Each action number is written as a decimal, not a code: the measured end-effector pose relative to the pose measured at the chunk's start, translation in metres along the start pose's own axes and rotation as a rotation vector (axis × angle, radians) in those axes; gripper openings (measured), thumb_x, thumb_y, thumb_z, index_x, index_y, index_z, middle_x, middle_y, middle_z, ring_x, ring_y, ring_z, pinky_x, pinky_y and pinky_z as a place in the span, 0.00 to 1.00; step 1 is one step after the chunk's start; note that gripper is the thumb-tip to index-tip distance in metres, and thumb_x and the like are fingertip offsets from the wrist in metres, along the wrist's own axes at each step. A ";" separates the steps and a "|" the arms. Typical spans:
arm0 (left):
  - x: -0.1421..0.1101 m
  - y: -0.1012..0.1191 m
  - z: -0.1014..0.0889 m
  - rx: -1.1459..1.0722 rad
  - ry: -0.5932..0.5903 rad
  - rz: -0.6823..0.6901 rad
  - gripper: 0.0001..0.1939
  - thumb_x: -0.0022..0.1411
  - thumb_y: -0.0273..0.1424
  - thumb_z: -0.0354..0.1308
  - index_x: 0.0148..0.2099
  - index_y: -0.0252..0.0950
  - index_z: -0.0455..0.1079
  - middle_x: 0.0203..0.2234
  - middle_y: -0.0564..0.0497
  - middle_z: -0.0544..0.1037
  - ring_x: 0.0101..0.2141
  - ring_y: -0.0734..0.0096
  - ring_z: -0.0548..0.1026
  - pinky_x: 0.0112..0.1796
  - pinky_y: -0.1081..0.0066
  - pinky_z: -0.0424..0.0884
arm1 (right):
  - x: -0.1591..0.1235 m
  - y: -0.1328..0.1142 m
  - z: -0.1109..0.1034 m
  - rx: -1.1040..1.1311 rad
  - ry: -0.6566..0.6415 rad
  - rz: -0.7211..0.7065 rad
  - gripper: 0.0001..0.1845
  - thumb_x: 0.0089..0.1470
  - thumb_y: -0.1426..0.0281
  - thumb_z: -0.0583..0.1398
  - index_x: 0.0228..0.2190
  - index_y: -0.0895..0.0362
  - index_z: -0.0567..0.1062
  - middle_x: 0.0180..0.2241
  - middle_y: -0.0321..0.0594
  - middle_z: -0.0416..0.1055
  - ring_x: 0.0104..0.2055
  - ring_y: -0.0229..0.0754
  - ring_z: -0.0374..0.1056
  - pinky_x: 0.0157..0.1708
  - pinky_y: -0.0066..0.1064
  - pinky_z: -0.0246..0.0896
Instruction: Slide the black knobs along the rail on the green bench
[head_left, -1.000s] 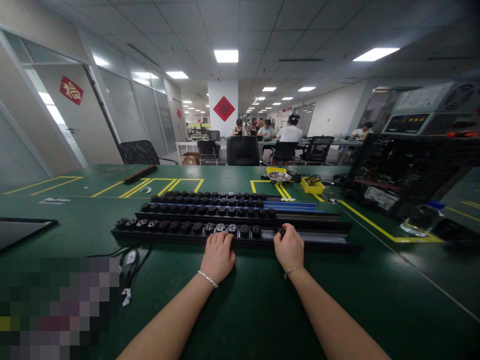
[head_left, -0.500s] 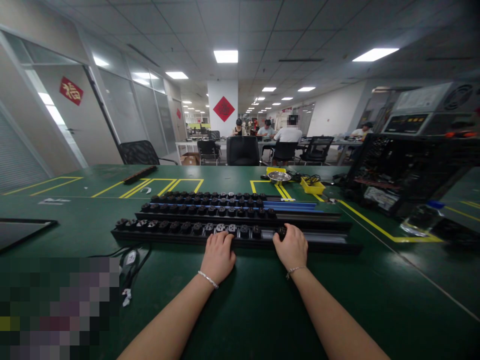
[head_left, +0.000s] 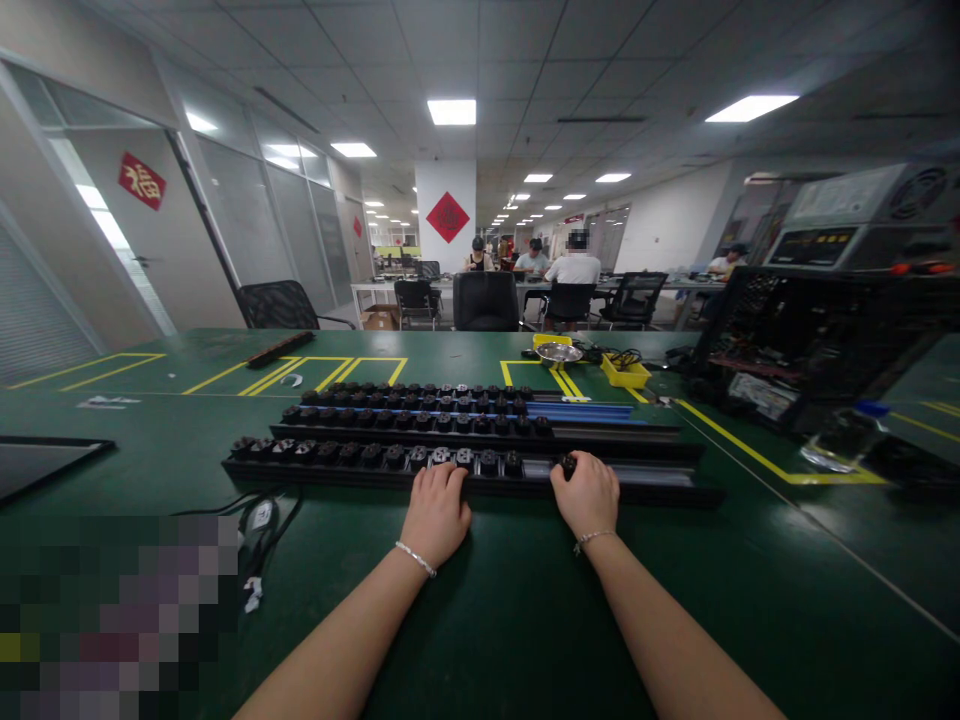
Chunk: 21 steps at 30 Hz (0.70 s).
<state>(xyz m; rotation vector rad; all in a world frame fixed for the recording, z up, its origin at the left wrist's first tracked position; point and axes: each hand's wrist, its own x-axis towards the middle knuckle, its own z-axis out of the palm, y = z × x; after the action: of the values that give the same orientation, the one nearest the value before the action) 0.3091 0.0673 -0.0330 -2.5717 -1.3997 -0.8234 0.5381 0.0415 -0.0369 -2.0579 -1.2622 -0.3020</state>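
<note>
Nearest me lies a long black channel [head_left: 660, 492], a power strip housing with a row of black socket modules [head_left: 370, 456] set in its left and middle part. My left hand [head_left: 435, 512] is closed over its near edge, fingertips by the pale-faced sockets; the underside of its grip is hidden. Farther right, my right hand [head_left: 589, 495] pinches a single black socket module [head_left: 568, 463] at the channel, apart from the row by a gap of bare grey strip [head_left: 541, 468]. Its fingers partly cover that module.
Behind lie more filled strips, one with a blue rail [head_left: 585, 411]. A metal bowl [head_left: 559, 352] and a yellow bin [head_left: 625, 372] stand beyond. An open computer case [head_left: 780, 340] is at right, black cables [head_left: 262, 530] at left. People sit at a far table.
My right hand has shifted slightly to the right along the channel with the socket module. My left hand has stayed put.
</note>
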 end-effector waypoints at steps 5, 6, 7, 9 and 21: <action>0.000 -0.001 0.001 0.002 0.014 0.009 0.21 0.52 0.27 0.51 0.50 0.37 0.64 0.46 0.46 0.69 0.49 0.60 0.64 0.55 0.56 0.54 | 0.000 0.000 -0.001 -0.013 -0.006 0.015 0.16 0.49 0.65 0.52 0.38 0.60 0.69 0.39 0.48 0.70 0.47 0.48 0.62 0.53 0.41 0.43; 0.000 -0.001 0.001 0.002 0.013 0.009 0.21 0.52 0.27 0.51 0.50 0.37 0.64 0.46 0.46 0.69 0.49 0.60 0.64 0.55 0.56 0.55 | 0.001 0.000 -0.001 -0.018 -0.007 0.019 0.17 0.49 0.65 0.52 0.39 0.60 0.69 0.39 0.48 0.70 0.47 0.48 0.62 0.53 0.41 0.43; 0.000 0.000 0.001 0.002 0.010 0.009 0.20 0.52 0.27 0.51 0.50 0.37 0.64 0.46 0.46 0.69 0.49 0.60 0.64 0.55 0.56 0.55 | 0.001 0.000 -0.001 -0.022 -0.008 0.021 0.17 0.49 0.65 0.52 0.39 0.61 0.69 0.39 0.48 0.70 0.46 0.48 0.62 0.53 0.41 0.43; 0.000 0.000 0.000 0.003 0.007 0.011 0.20 0.53 0.26 0.51 0.50 0.37 0.64 0.46 0.46 0.69 0.49 0.60 0.64 0.55 0.56 0.55 | 0.001 0.001 0.000 -0.027 -0.012 0.023 0.17 0.49 0.65 0.52 0.39 0.61 0.69 0.39 0.48 0.70 0.46 0.48 0.62 0.53 0.40 0.44; 0.000 0.000 0.000 0.007 -0.020 -0.009 0.21 0.53 0.27 0.52 0.50 0.37 0.64 0.46 0.46 0.69 0.49 0.60 0.64 0.55 0.57 0.54 | 0.002 0.003 0.001 -0.032 0.000 0.058 0.17 0.49 0.65 0.51 0.38 0.61 0.69 0.40 0.48 0.70 0.47 0.48 0.62 0.55 0.42 0.40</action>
<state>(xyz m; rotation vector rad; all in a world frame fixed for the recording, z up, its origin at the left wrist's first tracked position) 0.3092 0.0672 -0.0324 -2.5776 -1.4176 -0.7946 0.5409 0.0427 -0.0383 -2.1169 -1.2024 -0.2976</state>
